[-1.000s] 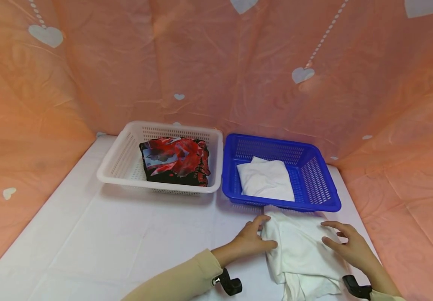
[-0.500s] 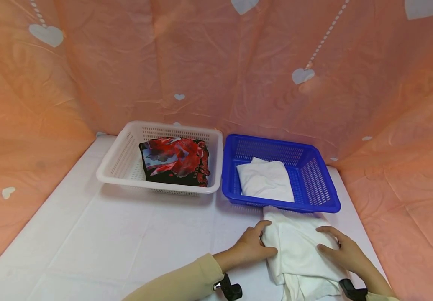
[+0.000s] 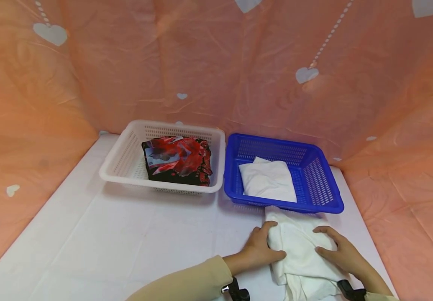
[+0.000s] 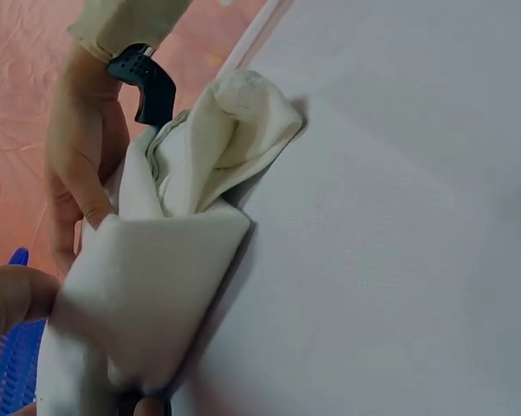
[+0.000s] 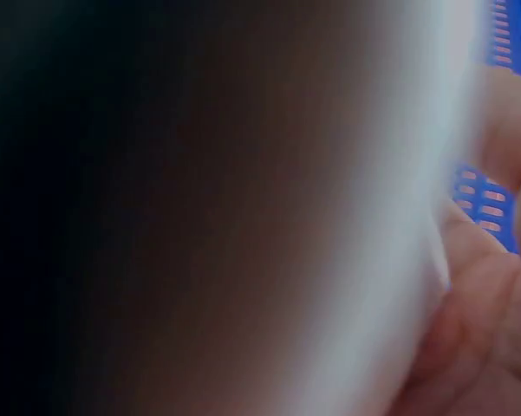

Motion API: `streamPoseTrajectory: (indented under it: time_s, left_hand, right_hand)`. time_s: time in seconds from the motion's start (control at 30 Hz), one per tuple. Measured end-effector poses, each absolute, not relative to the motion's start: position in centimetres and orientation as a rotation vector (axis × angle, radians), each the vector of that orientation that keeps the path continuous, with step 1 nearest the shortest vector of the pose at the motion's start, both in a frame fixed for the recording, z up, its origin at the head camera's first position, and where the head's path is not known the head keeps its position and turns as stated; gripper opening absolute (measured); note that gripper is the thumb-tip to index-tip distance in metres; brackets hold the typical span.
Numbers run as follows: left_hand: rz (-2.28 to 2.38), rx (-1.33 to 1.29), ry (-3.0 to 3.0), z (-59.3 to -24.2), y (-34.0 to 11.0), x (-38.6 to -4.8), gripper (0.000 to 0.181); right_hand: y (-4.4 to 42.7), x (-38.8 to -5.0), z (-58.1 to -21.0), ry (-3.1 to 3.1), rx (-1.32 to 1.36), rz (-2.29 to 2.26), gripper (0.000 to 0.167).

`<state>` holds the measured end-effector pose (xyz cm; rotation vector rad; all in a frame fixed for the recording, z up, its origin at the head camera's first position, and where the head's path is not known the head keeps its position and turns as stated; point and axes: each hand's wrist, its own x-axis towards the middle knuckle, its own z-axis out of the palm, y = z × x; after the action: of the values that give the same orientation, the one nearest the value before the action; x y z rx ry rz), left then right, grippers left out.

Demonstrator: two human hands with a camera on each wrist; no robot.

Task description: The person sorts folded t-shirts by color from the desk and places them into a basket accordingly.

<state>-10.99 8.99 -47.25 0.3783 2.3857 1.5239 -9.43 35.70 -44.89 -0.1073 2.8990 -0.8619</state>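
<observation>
A loosely folded white cloth (image 3: 301,246) lies on the table at the front right, its far edge against the blue basket. My left hand (image 3: 259,251) grips its left side, thumb on top and fingers tucked at the edge. From the other side my right hand (image 3: 346,253) holds the right edge, thumb and forefinger on top. In the left wrist view, the cloth (image 4: 147,277) shows a fold and a bunched end, with the right hand (image 4: 82,165) beyond it. A blurred surface hides much of the right wrist view; some fingers (image 5: 477,321) show at its right.
The blue basket (image 3: 329,205) behind the cloth holds another folded white cloth (image 3: 269,180). Left of it stands a white basket (image 3: 126,180) with a folded black and red printed garment (image 3: 178,161). A pink curtain encloses the white table (image 3: 126,242).
Both hands have closed in on the white cloth: the left moved slightly right, the right slightly left onto its edge. The head view has shifted a little. The baskets stayed put.
</observation>
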Motion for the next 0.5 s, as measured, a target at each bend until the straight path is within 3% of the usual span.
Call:
streamPoseTrajectory:
  time_s: [0.5]
  left_hand:
    - [1.432,0.333,2.449,-46.73,9.76,-10.67,0.079]
  right_hand:
    - [35.61,-9.41,-45.07,2.890,-0.133,-0.912,0.046]
